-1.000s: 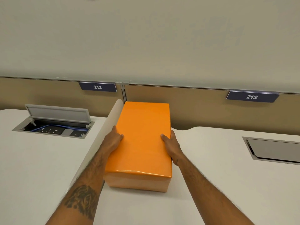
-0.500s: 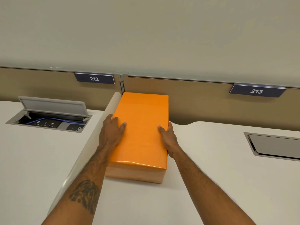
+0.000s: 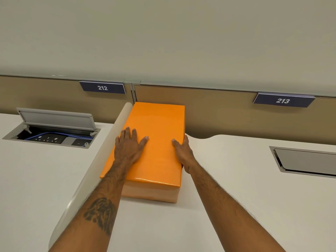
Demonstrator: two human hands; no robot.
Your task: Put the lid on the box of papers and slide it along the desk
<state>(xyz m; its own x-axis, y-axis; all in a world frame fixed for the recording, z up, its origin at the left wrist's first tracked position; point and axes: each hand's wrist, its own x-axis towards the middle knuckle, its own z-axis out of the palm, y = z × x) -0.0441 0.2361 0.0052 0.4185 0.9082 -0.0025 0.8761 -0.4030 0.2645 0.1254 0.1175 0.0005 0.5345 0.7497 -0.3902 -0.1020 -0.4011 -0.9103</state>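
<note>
Wearing its glossy orange lid, the box sits under flat left fingers, right fingers gripping its edge.

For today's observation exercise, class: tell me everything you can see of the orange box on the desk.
The orange box is a long rectangular carton with a glossy bright orange lid seated over a paler, matt orange base that shows below the lid's near edge. It lies flat on the white desk, its far end near the tan partition. The left hand rests palm-down on the lid; the right hand grips its right edge, thumb on top.
</note>
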